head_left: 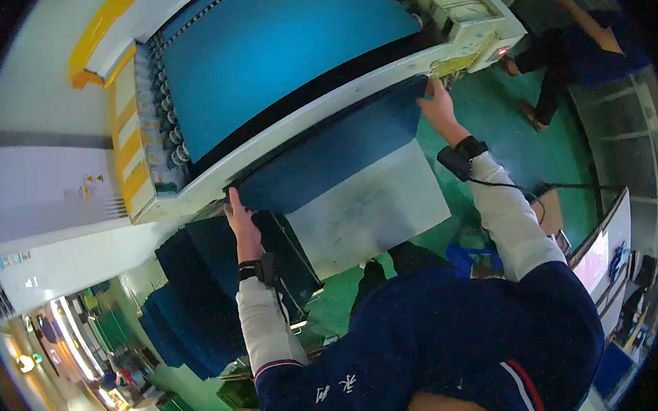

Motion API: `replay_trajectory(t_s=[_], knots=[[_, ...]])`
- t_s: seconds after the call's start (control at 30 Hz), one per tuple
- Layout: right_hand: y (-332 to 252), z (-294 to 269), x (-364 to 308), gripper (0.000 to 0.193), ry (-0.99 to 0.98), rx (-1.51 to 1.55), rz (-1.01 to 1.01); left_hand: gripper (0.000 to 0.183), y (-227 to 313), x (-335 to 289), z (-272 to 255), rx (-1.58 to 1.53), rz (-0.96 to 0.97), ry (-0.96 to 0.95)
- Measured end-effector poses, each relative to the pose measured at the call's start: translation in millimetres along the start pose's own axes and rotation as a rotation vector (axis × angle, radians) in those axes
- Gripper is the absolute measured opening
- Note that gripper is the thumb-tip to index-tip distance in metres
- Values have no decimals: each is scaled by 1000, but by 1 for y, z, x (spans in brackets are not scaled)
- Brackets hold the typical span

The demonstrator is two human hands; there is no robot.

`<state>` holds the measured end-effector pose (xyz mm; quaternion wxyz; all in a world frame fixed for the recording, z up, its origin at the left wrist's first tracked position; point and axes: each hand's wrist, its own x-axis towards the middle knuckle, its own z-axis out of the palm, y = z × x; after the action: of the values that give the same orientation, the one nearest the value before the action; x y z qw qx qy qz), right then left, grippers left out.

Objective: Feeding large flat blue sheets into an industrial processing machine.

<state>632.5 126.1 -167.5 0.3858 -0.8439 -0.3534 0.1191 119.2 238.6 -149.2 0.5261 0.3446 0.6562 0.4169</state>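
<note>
A wide, dark blue flat panel (pixel 333 152) stands tilted along the front of a roller conveyor machine (pixel 294 121). My left hand (pixel 245 232) grips its left end, thumb up along the edge, with the other fingers partly hidden. At the opposite end, my right hand (pixel 439 110) is closed on the upper right corner. Both forearms stretch forward, with black bands at the wrists. Beyond the machine's front rail lies a bright blue sheet (pixel 282 58) over the rollers. Below the held panel is a pale, smudged flat board (pixel 374 210).
Several dark panels (pixel 191 289) stand in a rack to my left. A yellow-and-white striped guard (pixel 130 135) edges the machine. At the far right another person (pixel 598 46) is on the green floor (pixel 508 115). A cable (pixel 505 185) trails from my right wrist.
</note>
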Motion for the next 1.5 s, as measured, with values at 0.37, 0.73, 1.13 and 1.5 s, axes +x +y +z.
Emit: replay_trajectory(t_s=[0.37,0.73,1.13,1.5], knots=[[23,41,-3,81,108,115,-112,87,-6,-3,-5,4,-41,101],[14,29,-19,68,-9,267,45,64,-6,-24,-9,-12,70,66],[0,-3,-44,57,56,415,62,52,-16,-41,-6,-89,104,110],[13,-7,-72,46,149,568,35,53,-24,-30,-6,-165,74,141]])
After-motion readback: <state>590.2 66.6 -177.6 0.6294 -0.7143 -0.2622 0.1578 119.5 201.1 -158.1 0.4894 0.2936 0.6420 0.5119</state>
